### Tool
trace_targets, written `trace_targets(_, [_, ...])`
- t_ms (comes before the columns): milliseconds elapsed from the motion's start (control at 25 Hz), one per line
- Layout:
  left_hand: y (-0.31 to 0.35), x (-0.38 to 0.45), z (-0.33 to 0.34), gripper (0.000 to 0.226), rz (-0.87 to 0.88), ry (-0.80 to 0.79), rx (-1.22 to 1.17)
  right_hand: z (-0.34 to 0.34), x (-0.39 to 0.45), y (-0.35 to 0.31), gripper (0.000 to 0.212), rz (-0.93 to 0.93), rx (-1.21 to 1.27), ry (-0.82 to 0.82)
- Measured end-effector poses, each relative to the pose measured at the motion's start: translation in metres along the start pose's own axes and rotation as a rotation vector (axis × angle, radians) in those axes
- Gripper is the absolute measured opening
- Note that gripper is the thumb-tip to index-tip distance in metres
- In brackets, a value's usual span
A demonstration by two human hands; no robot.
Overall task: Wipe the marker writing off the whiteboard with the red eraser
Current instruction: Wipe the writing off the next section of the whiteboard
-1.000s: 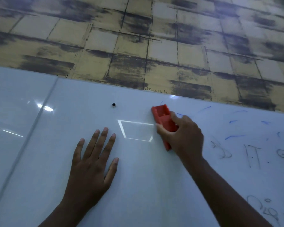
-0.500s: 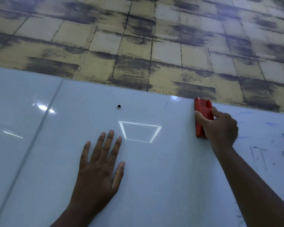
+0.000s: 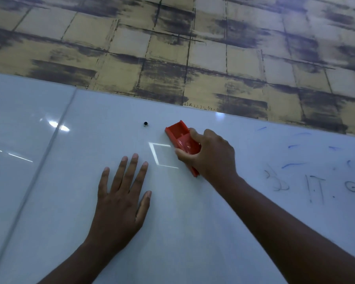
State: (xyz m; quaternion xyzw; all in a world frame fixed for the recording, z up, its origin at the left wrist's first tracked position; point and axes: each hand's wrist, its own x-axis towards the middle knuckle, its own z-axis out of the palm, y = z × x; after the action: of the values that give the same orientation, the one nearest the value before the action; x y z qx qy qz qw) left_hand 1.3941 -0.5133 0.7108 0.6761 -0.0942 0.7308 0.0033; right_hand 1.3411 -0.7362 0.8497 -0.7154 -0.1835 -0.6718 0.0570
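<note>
The right hand (image 3: 211, 154) has the red plastic block eraser (image 3: 181, 141) in its grip, thumb curled along the near side, fingers wrapped over the top and far side, and the eraser sits flat against the glossy white whiteboard (image 3: 193, 232), tilted with its upper end leaning left, close under the board's top edge. Just to its left there's a small black round stud (image 3: 145, 123) set in the surface, and a bright four-sided light reflection (image 3: 162, 154) touching the eraser's lower left side. The left hand (image 3: 121, 203) lies palm-down on the board, fingers straight and slightly spread, thumb out to the right, below and left of the eraser, not touching it. Off to the right, well apart from the eraser, blue and dark marker writing (image 3: 314, 181) is on the board, strokes and a few letters. Above the board, a yellow wall with dark smeared grid lines (image 3: 172, 48)
</note>
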Motion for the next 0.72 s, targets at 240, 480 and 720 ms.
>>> trace_targets(240, [0.039, 0.011, -0.004, 0.066, 0.062, 0.033, -0.065, -0.042, -0.01, 0.12, 0.071, 0.28, -0.038, 0.129])
trace_targets(480, [0.108, 0.021, 0.004, 0.067, 0.171, -0.009, -0.091, -0.076, -0.042, 0.207, 0.071, 0.569, 0.036, 0.217])
trace_targets(720, [0.147, 0.014, 0.028, 0.071, 0.144, -0.045, -0.083, -0.066, -0.052, 0.214, 0.073, 0.521, 0.006, 0.227])
